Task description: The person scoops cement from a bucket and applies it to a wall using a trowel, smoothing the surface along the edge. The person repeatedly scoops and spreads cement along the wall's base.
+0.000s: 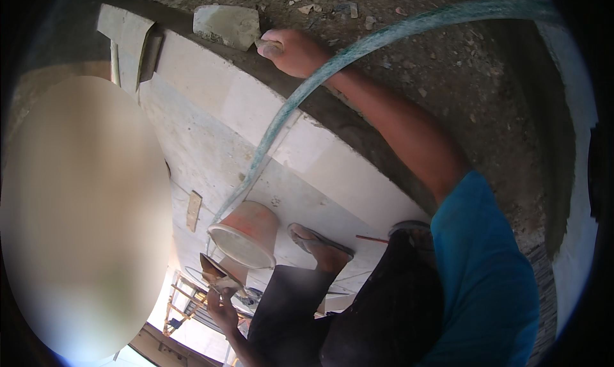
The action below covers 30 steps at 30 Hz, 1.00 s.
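Note:
My right hand (294, 52) grips a trowel by its short handle. The grey, mortar-smeared blade (225, 26) is at the outer edge of a pale tiled step (192, 92), beside dark rubble ground. A green hose (409, 23) arches across the view over my right forearm and runs down past a bucket (243, 229). Low in the view, my left hand (222, 309) is closed on a flat tool (214, 271) with a pale, smeared part; its exact kind is hard to tell.
My sandalled foot (307, 238) rests on the tiles near the bucket. A small board piece (193, 210) and a thin red stick (371, 239) lie there. Bent grey pieces (128, 28) sit at the step's upper left corner. A large blurred patch hides the left side.

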{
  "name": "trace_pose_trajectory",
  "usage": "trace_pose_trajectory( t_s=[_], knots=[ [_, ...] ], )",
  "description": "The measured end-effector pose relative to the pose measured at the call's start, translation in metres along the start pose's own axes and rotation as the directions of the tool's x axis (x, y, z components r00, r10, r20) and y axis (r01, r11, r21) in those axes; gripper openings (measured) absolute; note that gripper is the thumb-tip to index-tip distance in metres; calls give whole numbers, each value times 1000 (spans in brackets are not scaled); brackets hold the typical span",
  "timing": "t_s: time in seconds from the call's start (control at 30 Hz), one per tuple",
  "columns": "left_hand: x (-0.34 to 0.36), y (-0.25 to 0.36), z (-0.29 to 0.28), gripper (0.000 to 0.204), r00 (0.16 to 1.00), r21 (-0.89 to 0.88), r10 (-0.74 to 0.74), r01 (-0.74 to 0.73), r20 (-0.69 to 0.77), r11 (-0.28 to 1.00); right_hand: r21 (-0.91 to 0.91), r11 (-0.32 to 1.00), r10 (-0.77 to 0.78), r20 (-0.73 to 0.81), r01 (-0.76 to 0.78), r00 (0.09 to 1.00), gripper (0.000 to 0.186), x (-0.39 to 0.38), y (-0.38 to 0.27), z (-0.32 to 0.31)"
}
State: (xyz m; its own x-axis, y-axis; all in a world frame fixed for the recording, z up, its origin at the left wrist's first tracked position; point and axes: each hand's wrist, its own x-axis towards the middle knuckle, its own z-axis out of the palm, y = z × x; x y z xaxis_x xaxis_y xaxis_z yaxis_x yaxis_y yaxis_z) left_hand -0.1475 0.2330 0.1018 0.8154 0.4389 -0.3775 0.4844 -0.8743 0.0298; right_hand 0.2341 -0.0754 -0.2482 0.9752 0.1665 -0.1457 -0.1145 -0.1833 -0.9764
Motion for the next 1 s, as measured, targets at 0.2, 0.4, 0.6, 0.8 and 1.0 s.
trace_pose_trajectory(
  t_s=[0.2, 0.4, 0.6, 0.8, 1.0],
  knots=[
    [-2, -3, 2, 15, 999, 9, -33, 34, -8, 999, -271, 960, 111, 163, -64, 980, 40, 28, 0, -8],
    [-3, -17, 3, 16, 1000, -10, -2, 2, 13, 1000, -168, 964, 230, 134, -206, 964, 45, 31, -3, 8],
    [2, 0, 2, 16, 1000, -10, -21, 21, 22, 1000, -48, 999, -13, 112, 19, 994, 47, 9, 1, -2],
    [5, 8, 0, 17, 1000, -8, -7, 7, 14, 1000, -72, 988, 150, 152, -140, 977, 40, 4, 19, -16],
    [2, -1, 1, 16, 1000, 15, 17, -18, 18, 1000, -224, 967, 124, -1, -121, 992, 35, -2, 32, 6]
  ],
)
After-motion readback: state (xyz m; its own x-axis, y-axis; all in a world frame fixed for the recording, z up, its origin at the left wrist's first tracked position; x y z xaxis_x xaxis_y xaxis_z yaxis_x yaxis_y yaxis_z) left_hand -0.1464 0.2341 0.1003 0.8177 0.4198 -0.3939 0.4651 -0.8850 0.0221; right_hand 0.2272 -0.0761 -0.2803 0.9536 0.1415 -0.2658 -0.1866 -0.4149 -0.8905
